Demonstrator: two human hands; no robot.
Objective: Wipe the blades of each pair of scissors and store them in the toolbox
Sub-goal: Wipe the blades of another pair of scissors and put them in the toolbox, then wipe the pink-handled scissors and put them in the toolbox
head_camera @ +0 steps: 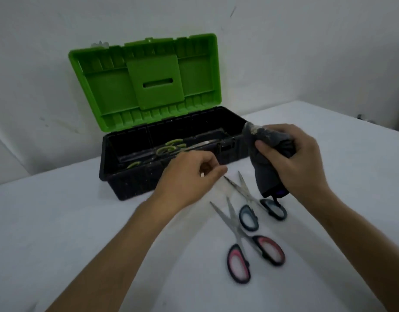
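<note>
White table (81,221), open toolbox (131,183), two scissors (250,239) near, left hand (189,176) perhaps empty

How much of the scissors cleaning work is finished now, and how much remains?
Done: green-handled scissors already lie inside the open toolbox. In hand: the right hand holds a dark cloth, while the left hand hovers empty near the blue-handled scissors. Left: the blue-handled pair and the pink-handled scissors lie open on the table, not yet stored.

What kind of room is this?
Hard to say; maybe a plain workroom. There's a bare white wall, a white table and an open toolbox with scissors being cleaned.
</note>
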